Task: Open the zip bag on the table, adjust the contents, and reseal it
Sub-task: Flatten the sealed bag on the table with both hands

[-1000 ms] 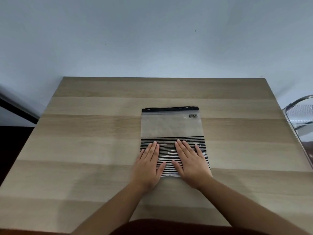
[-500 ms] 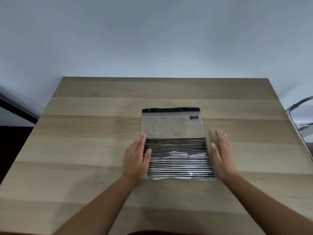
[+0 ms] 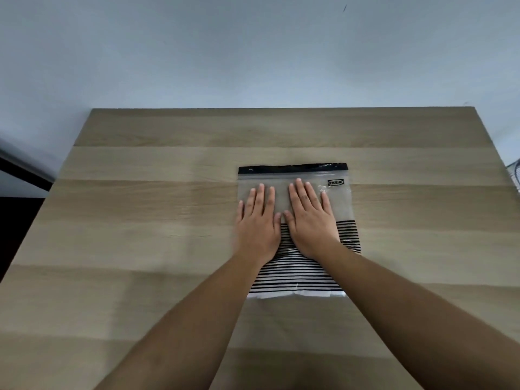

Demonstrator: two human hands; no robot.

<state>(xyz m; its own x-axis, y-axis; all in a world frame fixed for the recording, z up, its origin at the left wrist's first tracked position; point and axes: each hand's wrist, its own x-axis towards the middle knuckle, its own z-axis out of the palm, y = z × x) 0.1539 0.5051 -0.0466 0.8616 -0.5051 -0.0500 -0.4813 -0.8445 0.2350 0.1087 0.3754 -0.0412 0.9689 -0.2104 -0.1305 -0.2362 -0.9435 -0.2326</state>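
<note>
A clear zip bag (image 3: 342, 205) with a black zip strip along its far edge and black stripes on its near half lies flat on the wooden table (image 3: 146, 220). Something white shows through the stripes near the bag's bottom edge. My left hand (image 3: 257, 220) lies palm down on the bag's left side, fingers stretched toward the zip strip. My right hand (image 3: 309, 218) lies flat beside it on the middle of the bag, thumbs nearly touching. Both hands hold nothing. The zip strip looks closed along its length.
A pale wall stands behind the table's far edge. A wire object (image 3: 514, 175) shows at the right edge of the view, just past the table. A dark strip (image 3: 19, 167) runs along the left beyond the table.
Both hands were flat on the striped part, moved apart to the bag's sides, and now lie together higher up on the clear part. The view has shifted slightly.
</note>
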